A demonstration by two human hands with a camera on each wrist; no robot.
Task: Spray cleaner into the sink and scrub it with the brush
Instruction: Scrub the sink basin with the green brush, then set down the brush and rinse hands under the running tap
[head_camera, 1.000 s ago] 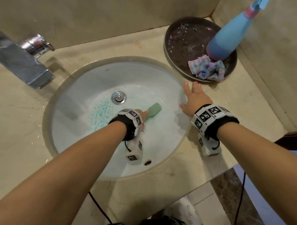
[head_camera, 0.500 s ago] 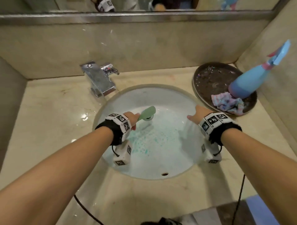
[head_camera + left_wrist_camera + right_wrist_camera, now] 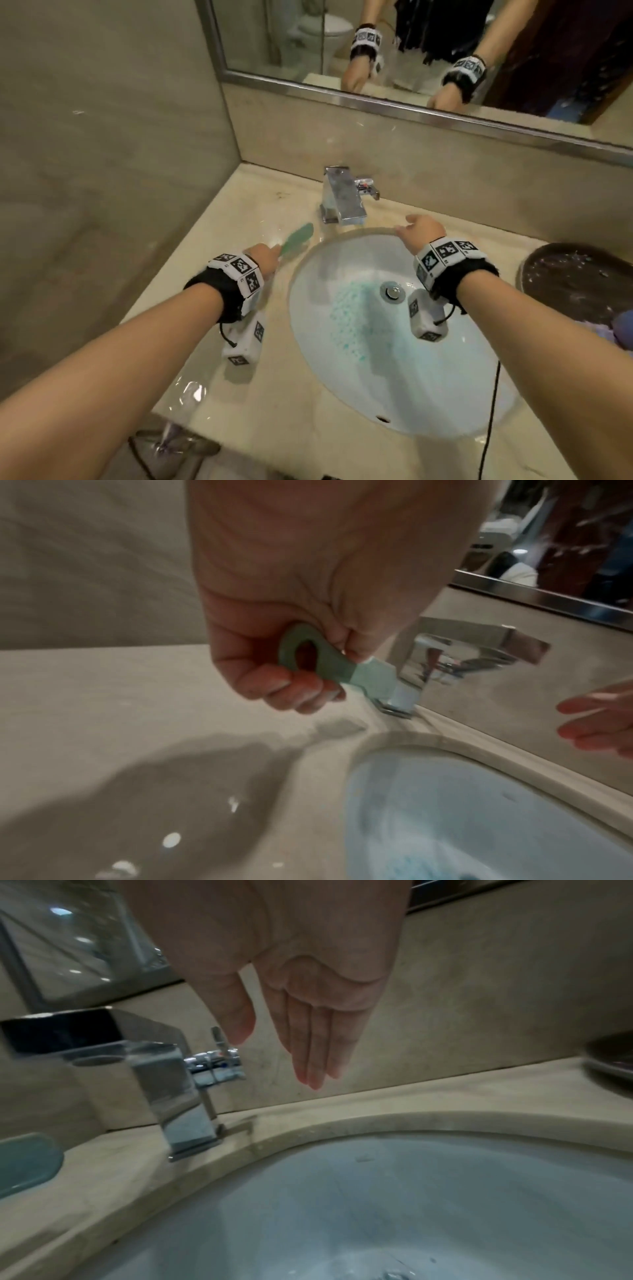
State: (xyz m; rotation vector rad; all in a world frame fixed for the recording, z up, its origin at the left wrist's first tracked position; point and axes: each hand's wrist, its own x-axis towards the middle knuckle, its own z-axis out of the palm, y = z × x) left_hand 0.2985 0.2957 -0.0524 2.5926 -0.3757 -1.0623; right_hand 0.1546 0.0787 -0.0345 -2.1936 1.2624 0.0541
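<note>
My left hand [image 3: 265, 256] grips the handle of a green brush [image 3: 297, 240], held over the counter left of the sink [image 3: 428, 404] and near the faucet [image 3: 342, 198]. In the left wrist view my curled fingers [image 3: 294, 691] wrap the brush handle [image 3: 329, 664] just past its hanging loop. My right hand [image 3: 419, 228] hovers with straight fingers [image 3: 311, 1042] above the sink's back rim, right of the faucet [image 3: 171, 1085] and holding nothing. Blue-green cleaner foam [image 3: 349, 315] speckles the white basin beside the drain [image 3: 392, 291]. The spray bottle is out of view.
A dark round tray [image 3: 575, 277] sits on the counter at the right, with a bit of cloth [image 3: 616, 329] at its edge. A mirror [image 3: 411, 51] runs above the backsplash. A wall [image 3: 102, 171] closes the counter's left side. Wet patches [image 3: 191, 390] shine on the front counter.
The left hand lifted the brush out of the basin and over the left counter. The right hand left the sink's right rim and rose toward the faucet. The view swung left and up.
</note>
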